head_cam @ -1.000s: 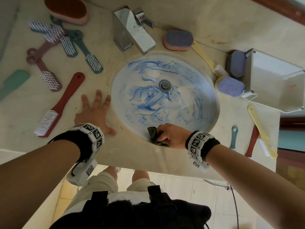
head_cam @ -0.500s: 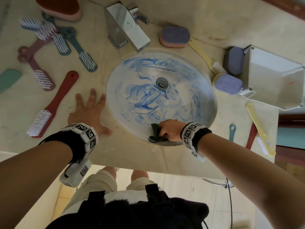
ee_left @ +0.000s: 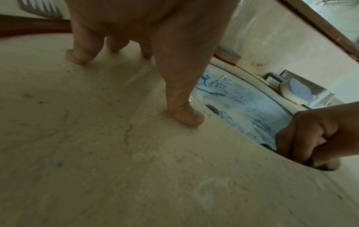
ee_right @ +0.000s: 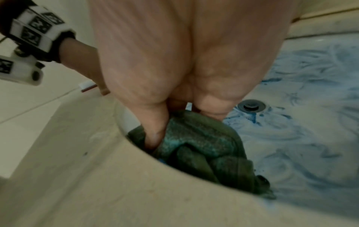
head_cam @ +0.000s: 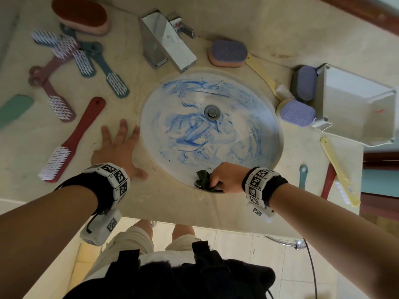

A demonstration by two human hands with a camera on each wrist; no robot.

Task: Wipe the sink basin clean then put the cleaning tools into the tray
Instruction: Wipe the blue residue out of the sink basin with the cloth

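The round white sink basin [head_cam: 248, 134] [ee_left: 242, 107] [ee_right: 301, 138] is smeared with blue streaks around its dark drain [head_cam: 212, 112] [ee_right: 251, 106]. My right hand [head_cam: 224, 176] [ee_right: 184, 69] [ee_left: 314, 135] grips a bunched dark green cloth [head_cam: 204, 180] [ee_right: 202, 147] against the near inner wall of the basin, just under the rim. My left hand [head_cam: 117, 147] [ee_left: 155, 46] lies flat with spread fingers on the beige countertop [head_cam: 162, 199], left of the basin. A white rectangular tray [head_cam: 349, 126] [ee_left: 318, 92] stands at the right, empty inside.
A chrome faucet [head_cam: 166, 39] stands behind the basin. Several long-handled brushes [head_cam: 71, 139] lie left of the sink; several purple sponges [head_cam: 227, 53] sit at the back and beside the tray. Yellow, red and teal brushes [head_cam: 336, 171] lie at the right counter edge.
My right hand has slid the cloth a short way right along the near wall of the basin. The left hand stays planted on the counter.
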